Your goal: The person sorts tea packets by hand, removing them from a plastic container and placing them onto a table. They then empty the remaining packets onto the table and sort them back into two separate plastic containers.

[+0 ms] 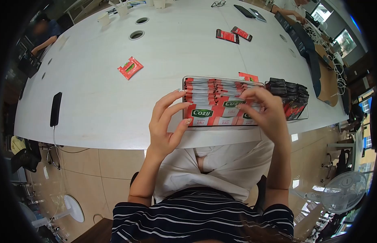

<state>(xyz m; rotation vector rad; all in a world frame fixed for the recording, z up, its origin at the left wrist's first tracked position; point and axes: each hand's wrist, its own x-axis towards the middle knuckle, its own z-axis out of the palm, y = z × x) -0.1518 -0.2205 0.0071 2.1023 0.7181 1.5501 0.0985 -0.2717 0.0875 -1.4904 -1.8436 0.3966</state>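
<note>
- Desk (pixel 95 93): loose red sachet (pixel 131 68) beyond the box to the left; two black-and-red packets (pixel 227 36) farther off, toward the right.
- Black phone (pixel 55 109), cabled, well to my left.
- Black sachets (pixel 291 97) stacked just beside the box's right end; my right forearm passes in front of them.
- Box (pixel 204 77) of red Cozy sachets (pixel 202 113) at the near edge, before me.
- Left hand (pixel 162 127): fingers spread wide at the box's left side.
- Right hand (pixel 270 115): over the box, thumb and fingertips narrowed at one sachet; can't tell if pinched.
</note>
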